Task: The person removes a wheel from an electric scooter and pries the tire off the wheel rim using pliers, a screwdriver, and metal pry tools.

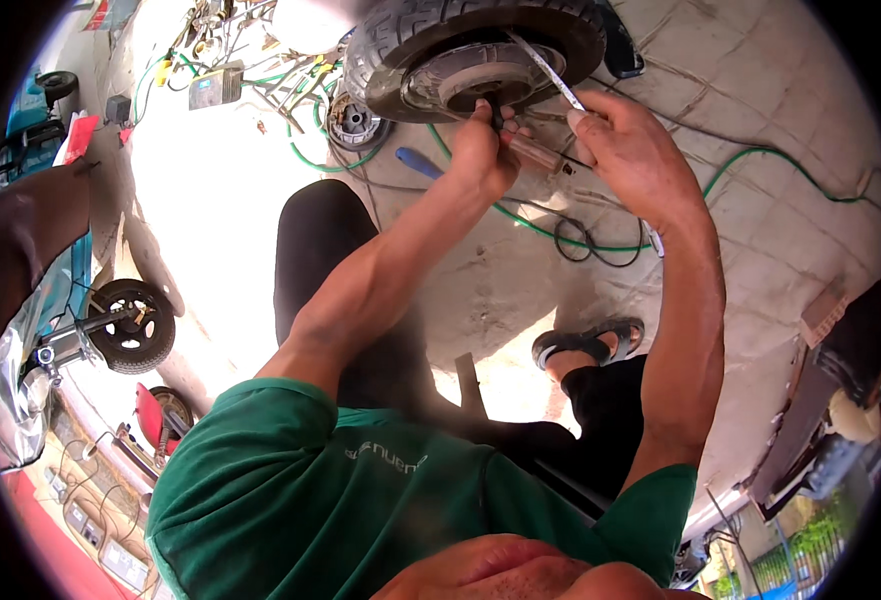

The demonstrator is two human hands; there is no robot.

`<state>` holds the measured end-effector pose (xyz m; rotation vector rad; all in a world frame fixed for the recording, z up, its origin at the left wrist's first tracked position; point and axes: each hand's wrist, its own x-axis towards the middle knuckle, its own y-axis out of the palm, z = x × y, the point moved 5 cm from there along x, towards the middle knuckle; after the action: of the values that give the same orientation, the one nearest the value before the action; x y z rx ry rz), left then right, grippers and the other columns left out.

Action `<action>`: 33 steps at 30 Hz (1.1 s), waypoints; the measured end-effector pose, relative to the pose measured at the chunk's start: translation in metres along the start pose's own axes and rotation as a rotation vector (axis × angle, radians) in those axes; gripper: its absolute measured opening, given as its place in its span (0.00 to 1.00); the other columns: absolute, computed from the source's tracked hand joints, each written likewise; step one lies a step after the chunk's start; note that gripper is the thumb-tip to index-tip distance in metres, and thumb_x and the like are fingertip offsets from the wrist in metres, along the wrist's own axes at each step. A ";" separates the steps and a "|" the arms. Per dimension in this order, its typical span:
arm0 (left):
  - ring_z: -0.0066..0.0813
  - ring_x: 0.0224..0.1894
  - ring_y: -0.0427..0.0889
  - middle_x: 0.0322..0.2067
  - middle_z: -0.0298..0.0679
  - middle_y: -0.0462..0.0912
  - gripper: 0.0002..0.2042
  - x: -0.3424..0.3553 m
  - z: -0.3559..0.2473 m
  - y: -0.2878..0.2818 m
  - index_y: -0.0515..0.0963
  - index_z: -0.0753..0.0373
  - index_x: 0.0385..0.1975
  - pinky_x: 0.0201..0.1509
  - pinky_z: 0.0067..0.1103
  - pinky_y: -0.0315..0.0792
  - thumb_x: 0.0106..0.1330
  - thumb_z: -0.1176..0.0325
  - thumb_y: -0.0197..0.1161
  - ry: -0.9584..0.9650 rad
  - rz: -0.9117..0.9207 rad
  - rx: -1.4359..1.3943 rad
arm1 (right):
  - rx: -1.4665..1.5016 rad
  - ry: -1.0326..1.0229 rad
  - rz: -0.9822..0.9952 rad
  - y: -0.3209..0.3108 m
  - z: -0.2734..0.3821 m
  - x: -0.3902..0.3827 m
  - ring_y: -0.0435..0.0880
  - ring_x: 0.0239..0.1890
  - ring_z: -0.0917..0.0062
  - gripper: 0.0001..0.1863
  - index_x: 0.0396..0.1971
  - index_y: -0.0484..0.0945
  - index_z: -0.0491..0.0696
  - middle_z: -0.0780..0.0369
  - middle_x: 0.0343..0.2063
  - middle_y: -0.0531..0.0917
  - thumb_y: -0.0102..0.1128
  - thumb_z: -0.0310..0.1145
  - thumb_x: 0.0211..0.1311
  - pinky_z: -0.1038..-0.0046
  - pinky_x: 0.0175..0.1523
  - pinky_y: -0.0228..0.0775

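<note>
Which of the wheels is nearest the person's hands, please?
The large treaded wheel at the top: the left hand is at its centre, while the other wheels all sit farther left.

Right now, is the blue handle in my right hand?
No, the blue handle lies on the floor, while your right hand grips a long metal bar.

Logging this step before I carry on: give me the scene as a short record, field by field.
Left hand: at the wheel hub; exact grip unclear
Right hand: closed around a long metal bar
Bar's far end: near the inner edge of the black tyre
Between the hands: brown-handled tool
Floor nearby: blue-handled tool, green hose, smaller wheel
Footwear: black sandal on the right foot
</note>
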<state>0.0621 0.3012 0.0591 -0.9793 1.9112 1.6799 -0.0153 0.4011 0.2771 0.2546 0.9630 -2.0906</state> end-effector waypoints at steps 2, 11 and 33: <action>0.26 0.23 0.68 0.29 0.35 0.75 0.16 0.001 0.008 0.004 0.72 0.60 0.42 0.43 0.34 0.79 0.84 0.54 0.44 0.016 -0.016 0.018 | -0.078 -0.022 0.029 -0.008 -0.011 0.019 0.65 0.23 0.85 0.16 0.51 0.80 0.41 0.71 0.20 0.70 0.52 0.37 0.77 0.74 0.30 0.62; 0.26 0.27 0.69 0.32 0.34 0.75 0.17 0.009 0.013 0.007 0.73 0.60 0.51 0.43 0.30 0.78 0.86 0.55 0.39 0.051 0.102 -0.074 | -0.111 -0.164 -0.126 -0.001 -0.049 0.036 0.76 0.28 0.71 0.19 0.57 0.80 0.47 0.55 0.25 0.79 0.54 0.41 0.75 0.67 0.39 0.72; 0.33 0.32 0.83 0.35 0.41 0.83 0.12 -0.113 -0.002 0.030 0.80 0.67 0.45 0.38 0.31 0.79 0.75 0.63 0.61 0.431 -0.495 0.907 | 0.378 -0.167 -0.017 0.029 -0.092 0.055 0.81 0.31 0.74 0.17 0.45 0.83 0.43 0.60 0.26 0.84 0.58 0.43 0.75 0.69 0.41 0.74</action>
<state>0.1163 0.3259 0.1599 -1.2926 2.0958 0.2502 -0.0431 0.4229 0.1718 0.2583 0.4689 -2.2589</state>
